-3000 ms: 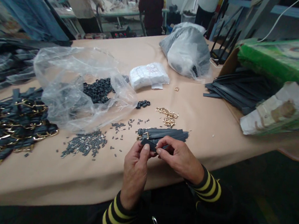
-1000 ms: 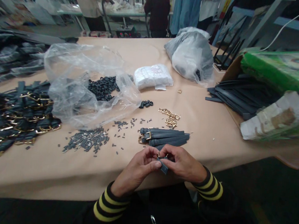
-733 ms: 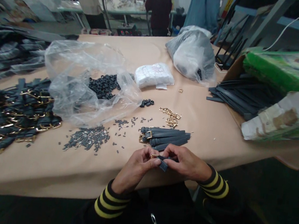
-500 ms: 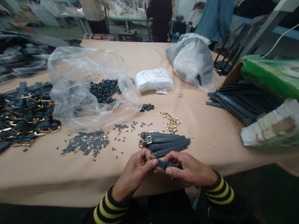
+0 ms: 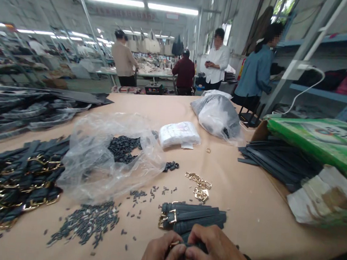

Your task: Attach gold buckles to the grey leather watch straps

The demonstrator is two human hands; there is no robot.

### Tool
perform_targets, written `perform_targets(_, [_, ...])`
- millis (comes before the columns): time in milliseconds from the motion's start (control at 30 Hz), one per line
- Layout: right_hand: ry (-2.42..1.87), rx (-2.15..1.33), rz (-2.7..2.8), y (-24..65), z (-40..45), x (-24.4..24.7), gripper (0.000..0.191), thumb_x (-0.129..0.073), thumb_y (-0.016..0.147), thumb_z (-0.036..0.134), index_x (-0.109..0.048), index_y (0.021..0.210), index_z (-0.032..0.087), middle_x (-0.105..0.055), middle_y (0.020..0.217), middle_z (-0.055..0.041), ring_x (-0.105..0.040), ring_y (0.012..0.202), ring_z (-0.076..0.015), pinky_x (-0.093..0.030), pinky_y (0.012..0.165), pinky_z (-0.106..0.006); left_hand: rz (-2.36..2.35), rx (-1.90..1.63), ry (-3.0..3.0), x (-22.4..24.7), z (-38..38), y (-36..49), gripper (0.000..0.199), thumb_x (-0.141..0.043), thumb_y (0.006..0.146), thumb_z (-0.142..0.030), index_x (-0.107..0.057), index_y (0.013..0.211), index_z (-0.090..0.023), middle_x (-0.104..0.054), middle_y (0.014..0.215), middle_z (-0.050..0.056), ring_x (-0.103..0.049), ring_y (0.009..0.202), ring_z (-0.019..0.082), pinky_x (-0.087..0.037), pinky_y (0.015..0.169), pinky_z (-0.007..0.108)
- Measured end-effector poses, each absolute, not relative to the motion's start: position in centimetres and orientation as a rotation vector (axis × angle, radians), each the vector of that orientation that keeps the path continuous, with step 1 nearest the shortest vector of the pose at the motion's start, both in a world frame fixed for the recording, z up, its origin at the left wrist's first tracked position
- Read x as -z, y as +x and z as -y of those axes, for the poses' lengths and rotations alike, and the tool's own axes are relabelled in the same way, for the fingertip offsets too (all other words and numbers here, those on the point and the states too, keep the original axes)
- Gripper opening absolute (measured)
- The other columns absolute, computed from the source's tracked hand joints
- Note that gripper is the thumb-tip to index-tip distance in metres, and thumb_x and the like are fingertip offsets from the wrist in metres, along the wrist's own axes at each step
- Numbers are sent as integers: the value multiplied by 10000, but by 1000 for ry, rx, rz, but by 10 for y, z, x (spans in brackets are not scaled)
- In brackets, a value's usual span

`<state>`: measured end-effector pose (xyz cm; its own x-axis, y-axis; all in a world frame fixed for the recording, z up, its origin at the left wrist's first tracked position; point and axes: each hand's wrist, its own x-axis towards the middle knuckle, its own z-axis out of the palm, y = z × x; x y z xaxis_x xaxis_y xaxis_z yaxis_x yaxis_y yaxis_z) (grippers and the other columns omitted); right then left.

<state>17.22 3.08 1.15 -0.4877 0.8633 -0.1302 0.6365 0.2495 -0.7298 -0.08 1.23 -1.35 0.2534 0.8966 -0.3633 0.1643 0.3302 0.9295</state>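
At the table's front edge, my left hand (image 5: 161,254) is closed on the buckle end of a dark strap (image 5: 201,245), where a bit of gold metal shows between the fingers. Pinching the same strap close beside it is my right hand (image 5: 215,254); the fingers hide most of the strap. Just beyond my hands lies a bundle of dark straps with gold buckles (image 5: 197,215). Loose gold buckles (image 5: 201,194) sit behind that bundle. To the left is a scattered heap of small dark tube-like pieces (image 5: 86,222).
A clear plastic bag (image 5: 82,150) holds black loops (image 5: 124,147). Buckled straps (image 5: 12,180) are piled at left. A white packet (image 5: 179,134) and a filled bag (image 5: 216,115) stand behind. At right, a green box (image 5: 320,132) holds dark strips (image 5: 281,158). Several people are beyond the table.
The camera view has tilted up, so my hands and the table things appear lower and more of the room shows. Both hands still hold the strap, now drawn closer together.
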Motion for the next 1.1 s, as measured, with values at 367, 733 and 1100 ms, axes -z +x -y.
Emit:
perform_targets(367, [-1448,-557,2566,138,-197,-32,224,-447,841,147,-658,915,133,-675,912,-84,-601,841,-154,-413,737,-231,-1363,-942,911,25,-29,-1,407,-556,689,-566,-485,650,-167,-497,415,-52,-403,347,59,-301,379,163])
perform_targets(733, [-1756,-362,2654,91,-228,-5,277,-496,869,283,-521,1110,149,-546,1114,-80,-563,941,-187,-480,790,-385,-1343,-968,986,31,-29,-4,319,-522,769,-466,-498,671,-163,-528,471,-46,-444,365,62,-351,376,165])
perform_targets(1100, [-1554,-550,2492,126,-181,-37,124,-522,817,174,-602,894,118,-624,882,-60,-578,832,-150,-452,747,-273,-1335,-1119,971,26,-25,-7,301,-527,777,-433,-498,676,-151,-517,460,-49,-437,346,58,-351,353,162])
